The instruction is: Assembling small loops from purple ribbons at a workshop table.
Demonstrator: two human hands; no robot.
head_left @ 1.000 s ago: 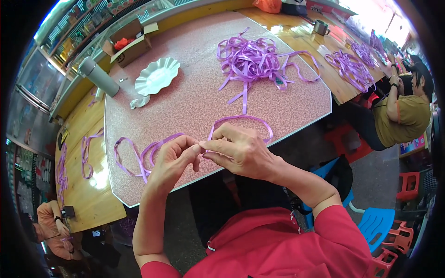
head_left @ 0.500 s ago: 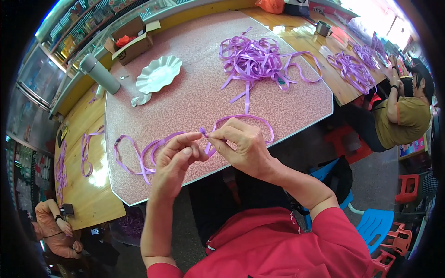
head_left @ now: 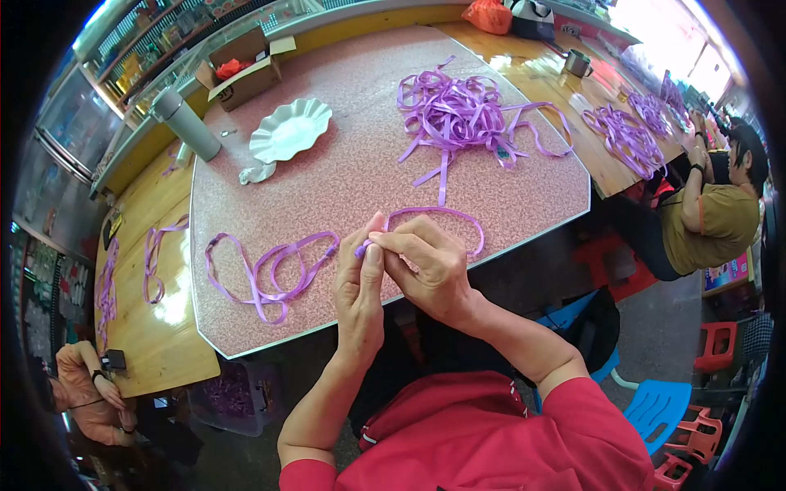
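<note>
My left hand (head_left: 360,286) pinches a short bit of purple ribbon (head_left: 359,250) between thumb and fingers, close above the table's near edge. Against it, my right hand (head_left: 431,268) has thumb and forefinger closed on the same ribbon. What lies between the fingertips is mostly hidden. From behind the hands, a purple ribbon loop (head_left: 449,212) curves out over the table on the right. Left of my hands, a looped purple ribbon (head_left: 264,278) lies on the tabletop. A big tangled heap of purple ribbons (head_left: 452,110) lies farther back, with loose ends trailing toward me.
The pink speckled table (head_left: 352,184) carries a white scalloped dish (head_left: 291,131), a grey-green flask (head_left: 187,124) and an open cardboard box (head_left: 246,78). More ribbons (head_left: 626,139) lie on the wooden table at right, beside a seated person (head_left: 712,204). Another person (head_left: 90,393) sits lower left.
My left hand has moved right and up against the right hand, its fingers now closing on the ribbon. The view has shifted slightly.
</note>
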